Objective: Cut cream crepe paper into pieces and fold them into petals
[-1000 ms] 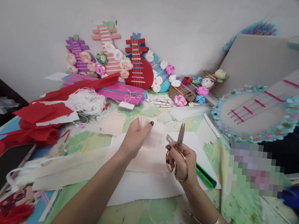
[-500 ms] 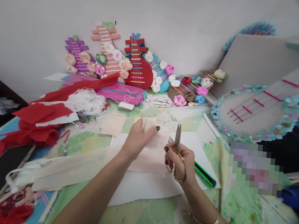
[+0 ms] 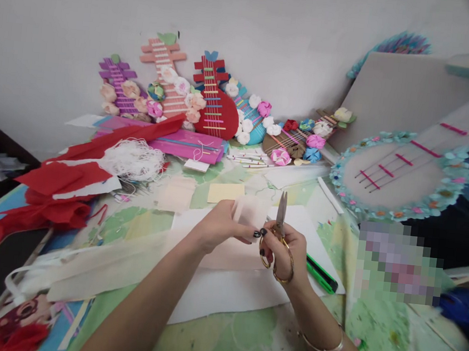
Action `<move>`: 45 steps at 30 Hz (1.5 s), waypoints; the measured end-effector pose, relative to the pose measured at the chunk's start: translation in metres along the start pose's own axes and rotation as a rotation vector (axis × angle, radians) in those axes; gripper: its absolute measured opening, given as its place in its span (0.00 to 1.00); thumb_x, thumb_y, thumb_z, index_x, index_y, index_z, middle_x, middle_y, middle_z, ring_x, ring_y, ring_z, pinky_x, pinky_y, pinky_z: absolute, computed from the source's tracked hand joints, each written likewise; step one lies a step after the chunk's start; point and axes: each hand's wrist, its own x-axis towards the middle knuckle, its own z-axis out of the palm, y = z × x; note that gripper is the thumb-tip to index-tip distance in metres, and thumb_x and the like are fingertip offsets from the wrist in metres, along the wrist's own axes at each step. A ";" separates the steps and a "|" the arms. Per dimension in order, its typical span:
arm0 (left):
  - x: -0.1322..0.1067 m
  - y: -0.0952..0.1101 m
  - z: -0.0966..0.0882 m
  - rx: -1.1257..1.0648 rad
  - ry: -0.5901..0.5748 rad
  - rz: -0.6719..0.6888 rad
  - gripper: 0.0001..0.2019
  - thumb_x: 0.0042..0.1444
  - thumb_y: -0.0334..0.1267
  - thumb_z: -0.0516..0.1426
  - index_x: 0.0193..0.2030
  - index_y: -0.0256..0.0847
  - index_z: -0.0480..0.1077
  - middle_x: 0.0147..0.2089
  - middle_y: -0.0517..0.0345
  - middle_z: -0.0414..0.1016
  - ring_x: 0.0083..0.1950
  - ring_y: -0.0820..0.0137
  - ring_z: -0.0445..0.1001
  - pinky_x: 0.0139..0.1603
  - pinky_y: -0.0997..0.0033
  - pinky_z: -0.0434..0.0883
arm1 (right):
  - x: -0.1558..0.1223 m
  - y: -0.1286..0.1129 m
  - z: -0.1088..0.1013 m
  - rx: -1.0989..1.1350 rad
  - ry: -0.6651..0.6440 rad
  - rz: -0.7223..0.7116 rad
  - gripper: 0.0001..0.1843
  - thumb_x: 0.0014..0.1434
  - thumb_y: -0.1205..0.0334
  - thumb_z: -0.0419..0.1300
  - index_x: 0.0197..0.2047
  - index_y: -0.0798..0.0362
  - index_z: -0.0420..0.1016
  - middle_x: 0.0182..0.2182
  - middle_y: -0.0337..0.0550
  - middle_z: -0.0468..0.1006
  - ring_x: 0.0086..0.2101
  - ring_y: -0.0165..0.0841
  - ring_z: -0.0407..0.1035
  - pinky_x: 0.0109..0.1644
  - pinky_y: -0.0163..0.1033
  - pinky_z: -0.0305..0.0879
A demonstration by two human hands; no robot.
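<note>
My left hand (image 3: pixel 220 227) pinches a pale, thin piece of paper (image 3: pixel 251 211), lifting its edge off the table. Just to the right, my right hand (image 3: pixel 287 251) grips gold-handled scissors (image 3: pixel 278 233) with the blades closed and pointing up and away from me. The fingertips of both hands nearly touch. Under them lie a long cream paper strip (image 3: pixel 124 264) and a white sheet (image 3: pixel 222 291).
A green utility knife (image 3: pixel 321 274) lies right of my right hand. A yellow square (image 3: pixel 226 192) sits beyond the hands. Red crepe paper (image 3: pixel 62 180) and white thread (image 3: pixel 135 159) lie at left. Paper guitars with flowers (image 3: pixel 208 106) line the wall; a large round guitar (image 3: pixel 402 176) sits right.
My left hand has drawn the pale paper back toward me and toward the scissors, uncovering the yellow square. My right hand has barely shifted.
</note>
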 end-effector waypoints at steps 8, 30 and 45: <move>0.001 0.000 -0.002 -0.258 0.172 0.069 0.14 0.39 0.34 0.68 0.35 0.32 0.75 0.32 0.51 0.77 0.33 0.66 0.76 0.36 0.63 0.75 | -0.005 0.000 -0.001 -0.196 -0.079 -0.044 0.14 0.56 0.52 0.59 0.28 0.54 0.66 0.14 0.32 0.63 0.14 0.23 0.54 0.17 0.30 0.52; 0.001 -0.006 0.022 -0.425 0.309 0.153 0.11 0.39 0.32 0.68 0.31 0.32 0.75 0.30 0.55 0.77 0.34 0.67 0.76 0.43 0.60 0.75 | -0.008 -0.001 0.007 -0.417 -0.092 -0.102 0.17 0.57 0.51 0.57 0.24 0.53 0.63 0.14 0.32 0.62 0.16 0.25 0.54 0.21 0.31 0.52; 0.001 -0.006 0.021 -0.418 0.296 0.155 0.11 0.41 0.32 0.67 0.33 0.31 0.75 0.33 0.52 0.78 0.36 0.65 0.76 0.42 0.61 0.75 | -0.009 -0.001 0.007 -0.414 -0.070 -0.093 0.19 0.56 0.49 0.58 0.22 0.53 0.62 0.11 0.32 0.62 0.14 0.24 0.55 0.19 0.30 0.54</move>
